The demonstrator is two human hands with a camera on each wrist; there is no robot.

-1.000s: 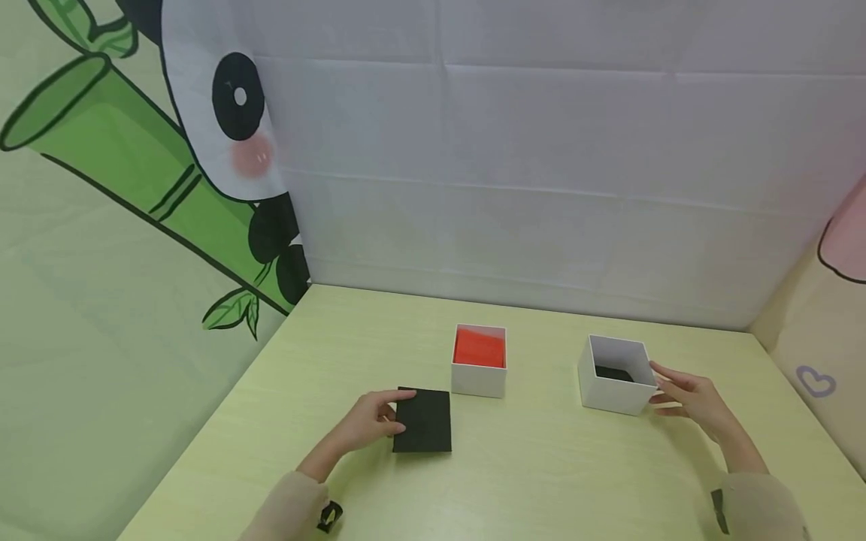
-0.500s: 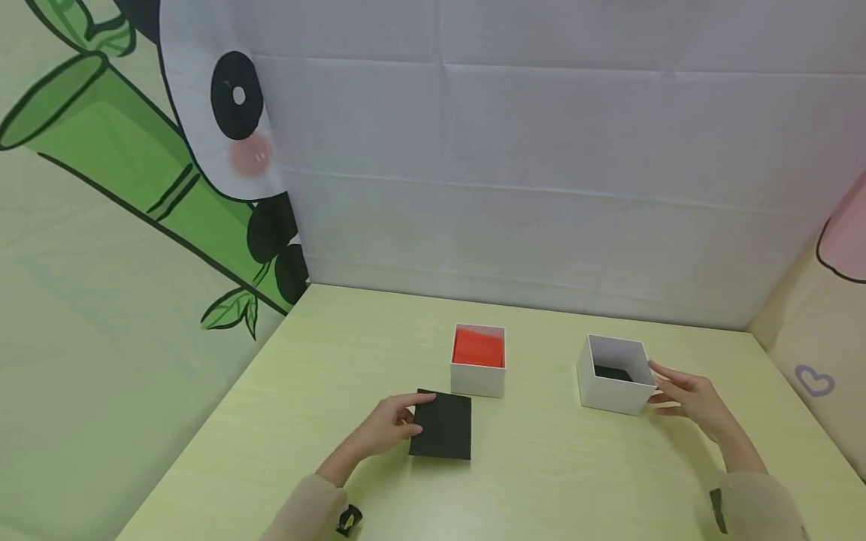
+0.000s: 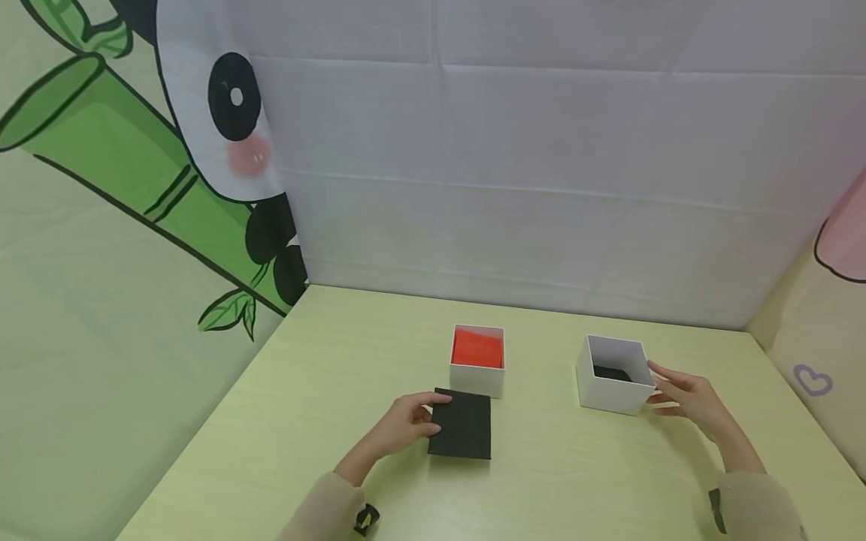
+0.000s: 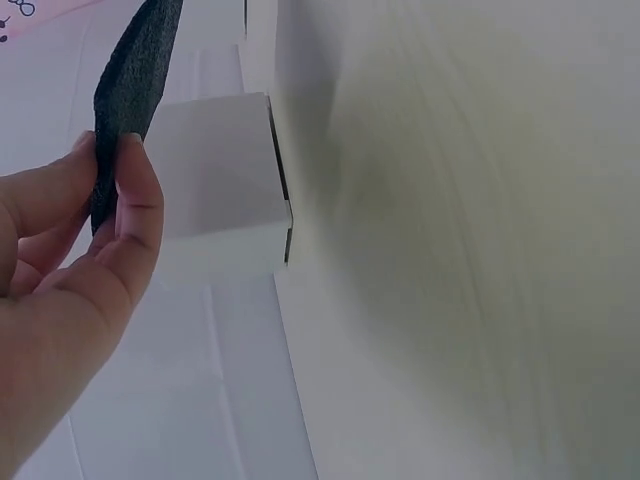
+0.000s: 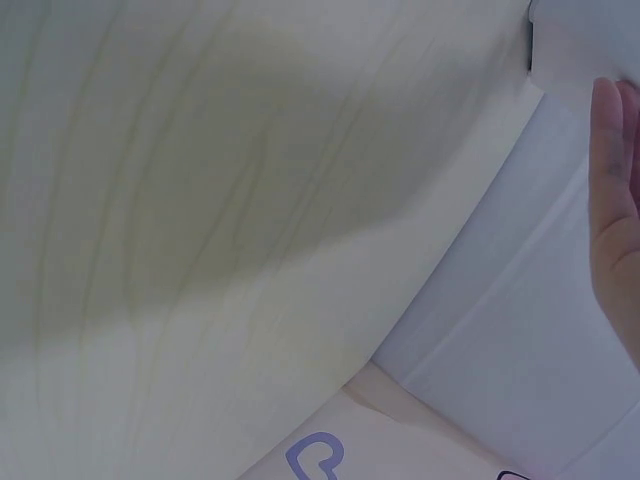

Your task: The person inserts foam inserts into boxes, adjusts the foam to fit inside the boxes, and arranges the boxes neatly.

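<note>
My left hand point(image 3: 404, 424) pinches a thin black square sheet point(image 3: 463, 425) by its left edge, thumb on one side and fingers on the other. In the left wrist view the sheet point(image 4: 138, 75) looks slightly bent and is held above the table. Just behind it stands a white open box point(image 3: 476, 381) with red sheets point(image 3: 478, 349) inside. My right hand point(image 3: 690, 400) rests straight fingers against the right side of a second white open box point(image 3: 614, 394). Inside that box lies something flat and black point(image 3: 612, 373), partly hidden by the front wall.
Both boxes stand on a pale yellow table point(image 3: 325, 361), toward its back half. A white cloth backdrop point(image 3: 528, 180) hangs along the far edge. Printed cloth with green bamboo point(image 3: 149, 173) is on the left, and another cloth with a heart outline point(image 3: 813, 381) is on the right.
My left hand has carried the black sheet to the right, to just in front of the box with red sheets. The right hand and both boxes have stayed in place.
</note>
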